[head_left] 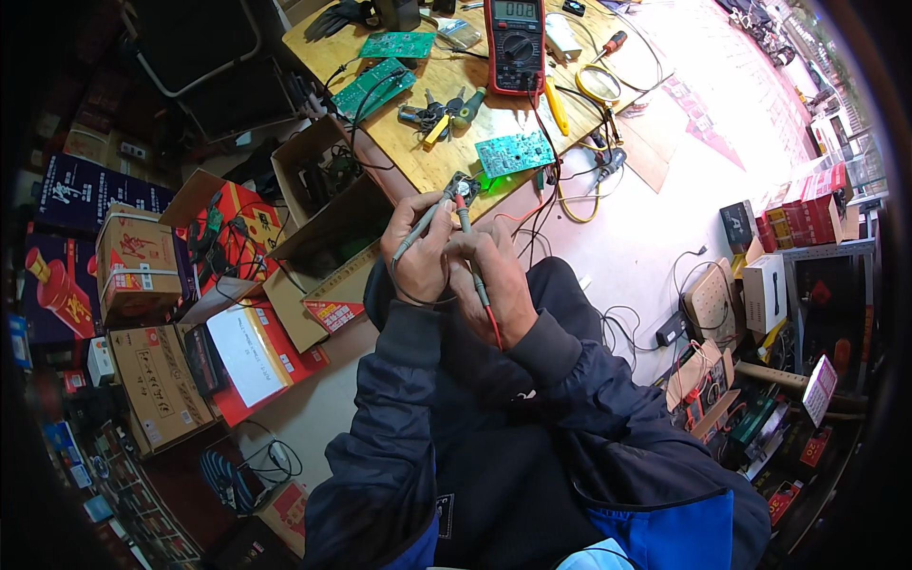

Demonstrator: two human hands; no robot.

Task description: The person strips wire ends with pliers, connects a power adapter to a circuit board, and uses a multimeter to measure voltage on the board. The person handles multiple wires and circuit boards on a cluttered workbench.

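Note:
At the near edge of the table, my left hand [418,252] is closed around a grey test probe [414,232] that slants up across the fingers. My right hand [496,277] pinches a second probe [464,217], which has a reddish front end and a red lead running down past the wrist. Both probe tips meet at a small dark and silvery part [463,184] by my left fingertips; its kind is too small to make out. Just beyond lies a green circuit board [514,154]. Farther back stands a red-cased multimeter [516,47], its screen lit.
Two more circuit boards [373,87], a bunch of keys [439,116], a yellow-handled tool [556,106] and a screwdriver [614,43] lie on the wooden table [399,152]. Cardboard boxes [138,261] crowd the left. Cables [622,332] trail over the floor at right.

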